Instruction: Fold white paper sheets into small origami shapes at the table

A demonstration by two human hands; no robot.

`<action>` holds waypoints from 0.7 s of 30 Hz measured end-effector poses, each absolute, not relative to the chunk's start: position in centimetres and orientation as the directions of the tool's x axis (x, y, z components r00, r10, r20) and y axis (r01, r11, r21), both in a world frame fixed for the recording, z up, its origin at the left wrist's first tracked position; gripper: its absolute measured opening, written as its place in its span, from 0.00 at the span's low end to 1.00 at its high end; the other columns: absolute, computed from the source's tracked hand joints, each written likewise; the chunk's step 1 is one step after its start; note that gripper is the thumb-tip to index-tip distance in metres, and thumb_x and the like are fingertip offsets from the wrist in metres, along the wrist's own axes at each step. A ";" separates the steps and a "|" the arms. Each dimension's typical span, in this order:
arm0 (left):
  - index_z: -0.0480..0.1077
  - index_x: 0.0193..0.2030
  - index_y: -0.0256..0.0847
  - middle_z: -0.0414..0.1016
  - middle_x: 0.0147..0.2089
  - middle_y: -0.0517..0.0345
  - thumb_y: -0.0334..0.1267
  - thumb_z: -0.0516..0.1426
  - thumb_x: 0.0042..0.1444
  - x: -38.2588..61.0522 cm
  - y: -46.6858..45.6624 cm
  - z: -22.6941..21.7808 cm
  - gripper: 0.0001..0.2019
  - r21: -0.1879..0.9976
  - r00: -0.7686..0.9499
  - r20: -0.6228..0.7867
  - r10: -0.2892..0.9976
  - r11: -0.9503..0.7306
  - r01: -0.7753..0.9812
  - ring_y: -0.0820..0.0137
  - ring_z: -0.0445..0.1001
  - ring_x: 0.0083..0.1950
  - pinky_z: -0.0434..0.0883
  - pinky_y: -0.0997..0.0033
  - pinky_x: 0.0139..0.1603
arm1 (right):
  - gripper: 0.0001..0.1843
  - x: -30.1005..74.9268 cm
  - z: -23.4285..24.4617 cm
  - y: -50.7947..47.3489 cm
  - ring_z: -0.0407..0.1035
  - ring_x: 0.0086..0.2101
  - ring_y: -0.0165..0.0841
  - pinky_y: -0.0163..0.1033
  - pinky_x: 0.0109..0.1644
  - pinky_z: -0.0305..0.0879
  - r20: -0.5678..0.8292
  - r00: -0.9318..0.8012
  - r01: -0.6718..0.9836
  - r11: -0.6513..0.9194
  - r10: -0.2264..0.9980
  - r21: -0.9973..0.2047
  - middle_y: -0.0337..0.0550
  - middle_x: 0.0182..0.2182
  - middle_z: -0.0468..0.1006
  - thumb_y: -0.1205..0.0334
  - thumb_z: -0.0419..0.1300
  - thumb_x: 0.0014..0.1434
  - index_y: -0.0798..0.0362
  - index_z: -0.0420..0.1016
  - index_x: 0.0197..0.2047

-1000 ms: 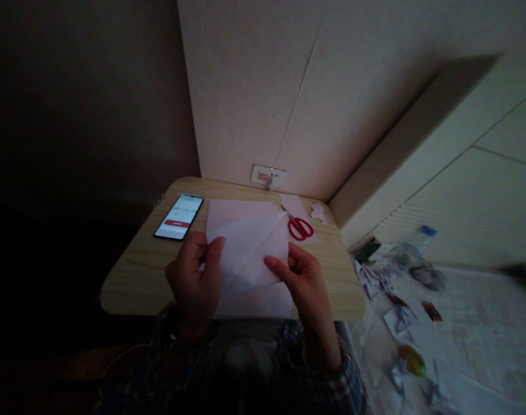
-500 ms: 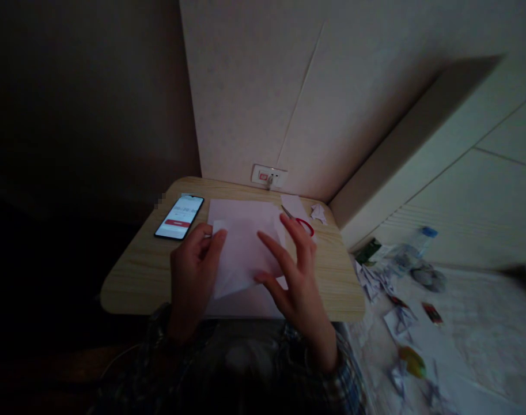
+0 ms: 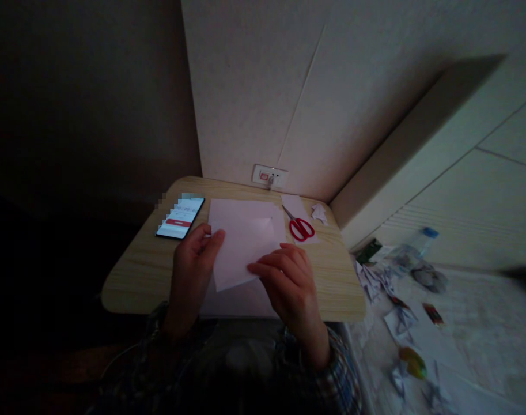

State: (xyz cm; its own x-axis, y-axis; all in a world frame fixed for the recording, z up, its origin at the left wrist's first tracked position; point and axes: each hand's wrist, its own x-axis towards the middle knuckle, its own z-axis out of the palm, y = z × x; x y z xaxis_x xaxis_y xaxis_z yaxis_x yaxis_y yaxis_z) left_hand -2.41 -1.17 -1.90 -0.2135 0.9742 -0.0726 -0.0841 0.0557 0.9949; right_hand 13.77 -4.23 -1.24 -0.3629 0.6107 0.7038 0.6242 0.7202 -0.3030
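Observation:
A pale sheet of paper (image 3: 241, 248) is held slightly tilted above a stack of larger paper (image 3: 241, 302). My left hand (image 3: 193, 268) pinches its left edge between thumb and fingers. At the lower right edge, my right hand (image 3: 291, 282) is closed on the same sheet, its fingertips together near the corner. Red-handled scissors (image 3: 301, 228) lie just beyond my right hand, on a narrow paper strip (image 3: 292, 203). Where my fingers go under the sheet is hidden.
A lit phone (image 3: 179, 219) lies at the table's (image 3: 133, 282) left side. Folded paper (image 3: 318, 214) sits at the back right corner. A wall socket (image 3: 269, 176) is behind. To the right, a plastic bottle (image 3: 412, 251) and several folded papers (image 3: 370, 282) lie on a pale surface.
My right hand has gone from spread fingers to a closed grip on the sheet's lower right edge, uncovering the scissors. My left hand keeps its pinch.

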 end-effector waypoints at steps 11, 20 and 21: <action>0.61 0.20 0.42 0.60 0.09 0.68 0.46 0.54 0.45 -3.2 0.0 -3.2 0.11 0.974 0.214 -0.208 0.954 0.182 0.137 0.78 0.53 0.10 0.50 0.78 0.11 | 0.05 14.8 -0.8 -4.2 0.68 0.33 0.33 0.38 0.37 0.64 0.598 -0.008 0.577 0.492 0.802 -0.652 0.40 0.28 0.75 0.70 0.61 0.57 0.51 0.75 0.31; 0.73 0.37 0.42 0.78 0.41 0.57 0.45 0.53 0.56 -3.7 -0.4 -2.6 0.12 0.945 0.132 0.096 0.986 -0.133 0.300 0.67 0.75 0.40 0.69 0.72 0.39 | 0.05 15.7 -0.8 -3.8 0.65 0.27 0.30 0.33 0.31 0.58 0.254 0.089 0.412 0.196 0.963 -0.890 0.35 0.23 0.73 0.63 0.62 0.54 0.51 0.75 0.26; 0.74 0.38 0.42 0.78 0.41 0.56 0.46 0.50 0.58 -3.6 -0.6 -2.3 0.14 0.945 0.134 0.111 0.985 -0.146 0.291 0.66 0.75 0.41 0.69 0.72 0.40 | 0.05 15.8 -0.8 -3.8 0.65 0.27 0.30 0.33 0.31 0.58 0.215 0.098 0.381 0.163 0.972 -0.910 0.35 0.23 0.73 0.62 0.63 0.53 0.51 0.75 0.26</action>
